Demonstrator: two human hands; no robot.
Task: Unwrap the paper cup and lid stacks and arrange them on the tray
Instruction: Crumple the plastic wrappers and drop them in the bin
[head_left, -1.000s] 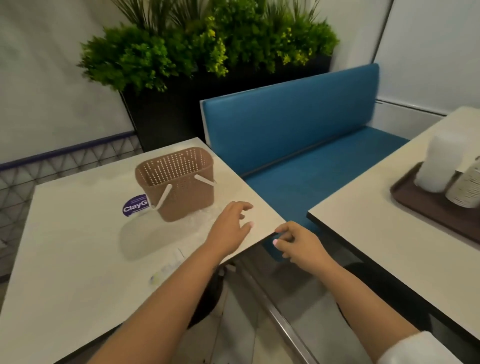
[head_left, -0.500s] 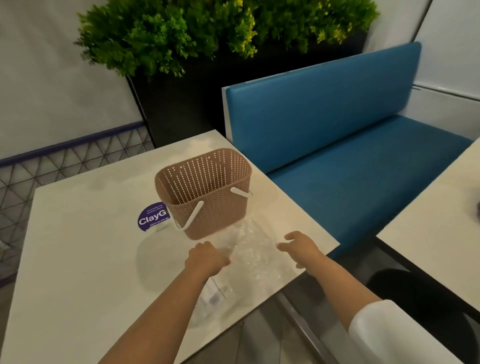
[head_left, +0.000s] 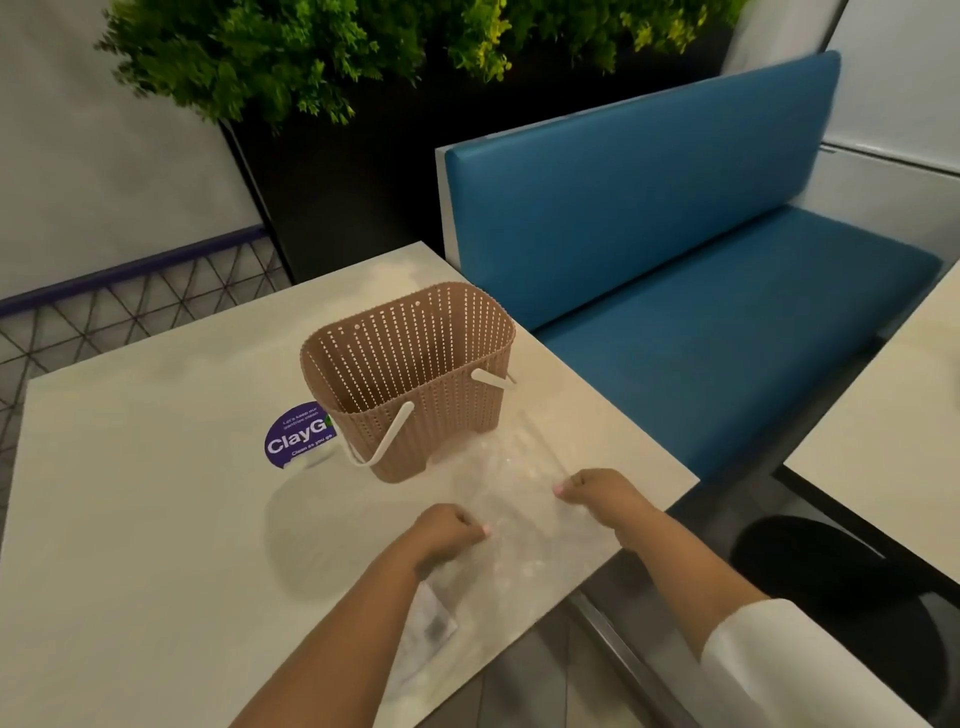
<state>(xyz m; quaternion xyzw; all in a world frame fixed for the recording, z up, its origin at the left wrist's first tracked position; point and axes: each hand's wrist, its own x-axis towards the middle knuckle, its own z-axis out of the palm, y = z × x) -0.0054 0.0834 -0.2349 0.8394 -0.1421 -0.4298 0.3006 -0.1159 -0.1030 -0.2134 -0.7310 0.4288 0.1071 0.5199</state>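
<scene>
Both hands pinching clear plastic wrap lying near table right edge: left hand, right hand. Perforated basket standing behind; purple sticker reading "ClayG", partly hidden.

A round purple sticker on the table reads "ClayG", with smaller, blurry text, possibly "Clean as you go".

Pale table at 8 o'clock, purple round sticker on top. Blue padded bench at 2 o'clock, beside table edge. Black planter with green foliage at 12 o'clock. Pale wall at 10 o'clock, purple-railed lattice below. Second pale table at 3 o'clock. Grey tiled floor at 6 o'clock. Lighting dim, soft.
</scene>
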